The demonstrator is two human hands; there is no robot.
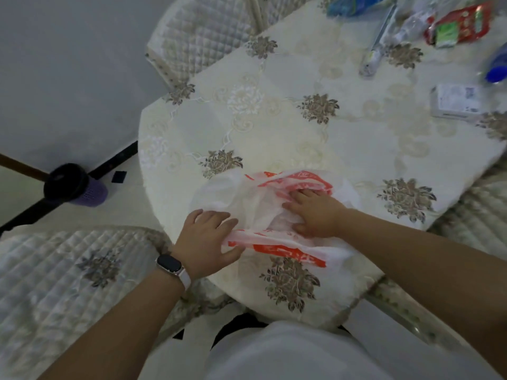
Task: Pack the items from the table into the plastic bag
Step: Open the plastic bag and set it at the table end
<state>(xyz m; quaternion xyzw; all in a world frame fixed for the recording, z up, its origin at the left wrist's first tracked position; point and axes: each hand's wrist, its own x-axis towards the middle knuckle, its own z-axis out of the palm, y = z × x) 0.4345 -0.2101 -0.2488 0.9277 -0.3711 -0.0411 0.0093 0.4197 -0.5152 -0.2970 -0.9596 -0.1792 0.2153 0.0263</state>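
The person stands at the near edge of the counter (274,119), which is covered with a pale cloth patterned with brown flowers. The plastic bag (263,204), white with red print, lies on the cloth right at that near edge and serves as the landmark here.

At the bag's left side, the left hand (208,237) pinches the near rim of the bag between thumb and fingers, holding that lip down against the counter. To the right of it, the right hand (315,212) lies with fingers spread and slack, reaching into the mouth of the bag and pushing the far layer away; it grips nothing.

The step in hand looks like opening the bag; nothing appears to be inside it yet, though the crumpled film hides part of the interior.

Far beyond the bag and to its right lie the items to pack: a blue packet (354,5), a long thin wrapped item (377,41), a red snack packet (458,24), a white box (456,101) and a blue-capped bottle (498,65), well apart from the bag.

The next move likely calls for keeping the mouth wide with the left hand while the right hand reaches far across for the first item.
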